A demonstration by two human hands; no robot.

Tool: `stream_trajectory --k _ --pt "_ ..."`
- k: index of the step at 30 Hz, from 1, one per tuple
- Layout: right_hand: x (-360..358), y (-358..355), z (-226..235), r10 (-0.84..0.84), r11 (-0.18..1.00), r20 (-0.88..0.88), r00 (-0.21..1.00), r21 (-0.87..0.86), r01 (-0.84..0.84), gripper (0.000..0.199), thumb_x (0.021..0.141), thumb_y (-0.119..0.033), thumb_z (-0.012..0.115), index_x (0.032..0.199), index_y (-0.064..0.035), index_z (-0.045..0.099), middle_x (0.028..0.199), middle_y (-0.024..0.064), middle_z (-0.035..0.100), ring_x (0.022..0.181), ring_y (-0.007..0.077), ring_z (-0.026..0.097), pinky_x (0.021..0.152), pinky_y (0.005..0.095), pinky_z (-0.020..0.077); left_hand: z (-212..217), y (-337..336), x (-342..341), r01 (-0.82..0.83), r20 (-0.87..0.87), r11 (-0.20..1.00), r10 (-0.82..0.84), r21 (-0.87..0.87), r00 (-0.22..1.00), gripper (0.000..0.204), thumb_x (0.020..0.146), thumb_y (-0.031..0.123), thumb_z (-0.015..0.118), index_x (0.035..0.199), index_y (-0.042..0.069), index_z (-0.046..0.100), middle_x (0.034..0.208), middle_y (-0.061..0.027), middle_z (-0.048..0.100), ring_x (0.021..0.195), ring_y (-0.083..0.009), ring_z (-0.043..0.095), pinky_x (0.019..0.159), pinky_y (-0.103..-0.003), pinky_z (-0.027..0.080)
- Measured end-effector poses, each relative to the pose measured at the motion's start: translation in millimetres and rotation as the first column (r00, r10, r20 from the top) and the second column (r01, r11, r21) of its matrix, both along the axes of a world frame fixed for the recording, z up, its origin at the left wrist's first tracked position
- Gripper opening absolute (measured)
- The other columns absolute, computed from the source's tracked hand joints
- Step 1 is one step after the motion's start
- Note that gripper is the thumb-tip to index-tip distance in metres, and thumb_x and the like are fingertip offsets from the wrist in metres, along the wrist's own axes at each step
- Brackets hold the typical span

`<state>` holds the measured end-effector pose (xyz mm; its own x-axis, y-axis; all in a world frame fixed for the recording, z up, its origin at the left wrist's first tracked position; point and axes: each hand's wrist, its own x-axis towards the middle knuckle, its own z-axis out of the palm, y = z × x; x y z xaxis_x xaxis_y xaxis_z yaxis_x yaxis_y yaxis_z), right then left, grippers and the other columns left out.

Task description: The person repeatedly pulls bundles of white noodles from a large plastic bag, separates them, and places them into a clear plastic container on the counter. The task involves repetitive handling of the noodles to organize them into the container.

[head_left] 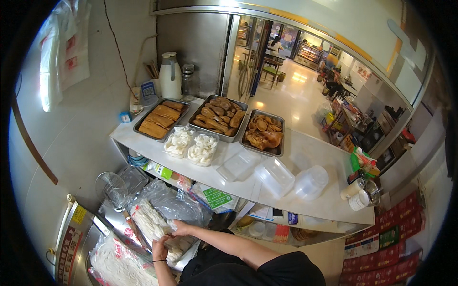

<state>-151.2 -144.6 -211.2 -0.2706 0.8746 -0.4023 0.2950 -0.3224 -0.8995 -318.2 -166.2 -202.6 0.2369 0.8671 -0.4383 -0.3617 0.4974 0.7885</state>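
Gripping a clear bag of white noodles w/ both hands, left hand closed on its near edge, right hand probably pinching the plastic, low beside the wire strainer, below the surface.

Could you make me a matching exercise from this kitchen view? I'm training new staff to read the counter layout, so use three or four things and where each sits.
Things:
1. rectangular steel tray of flat brown slabs
2. white plastic electric kettle
3. stack of clear plastic lidded tubs
4. clear plastic bag of white noodles

Places:
A. right part of the counter
B. at both hands
C. back corner by the wall
D. leftmost of three trays

Pairs: 1-D, 2-C, 3-A, 4-B
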Motion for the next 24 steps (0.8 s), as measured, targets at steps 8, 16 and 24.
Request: stream_trajectory --k 8,16,24 --pt "-5.9 18.0 -65.0 -0.110 0.975 0.201 0.973 0.211 0.067 0.057 0.054 -0.024 0.069 0.101 0.0023 0.049 0.091 0.0197 0.057 0.086 0.0301 0.056 0.074 0.0353 0.0444 4.1 2.4 1.6 0.037 0.017 0.997 -0.036 -0.069 0.999 0.022 0.068 -0.003 0.053 0.087 -0.015 0.052 0.084 -0.0187 0.060 0.071 -0.0254 0.060 0.065 -0.033 0.048" --pt "6.1 15.7 17.7 0.028 0.924 0.509 0.861 0.315 -0.217 0.034 0.062 -0.013 0.059 0.094 -0.0028 0.051 0.086 0.0223 0.057 0.086 0.0379 0.055 0.072 0.0423 0.0439 10.1 -0.4 2.3 -0.064 -0.039 0.996 0.061 -0.069 0.997 0.024 0.068 -0.002 0.052 0.087 -0.016 0.050 0.081 -0.0197 0.060 0.068 -0.0262 0.060 0.061 -0.035 0.049" --pt "1.9 23.3 79.1 -0.047 0.803 0.639 0.768 0.482 -0.352 0.027 0.062 -0.004 0.053 0.088 -0.0039 0.052 0.078 0.0187 0.058 0.077 0.0369 0.056 0.063 0.0446 0.0442 -31.7 10.7 -15.5 -0.142 -0.094 0.985 0.133 -0.093 0.987 0.018 0.066 0.004 0.052 0.075 -0.011 0.055 0.071 -0.0163 0.059 0.061 -0.0242 0.057 0.058 -0.033 0.046"
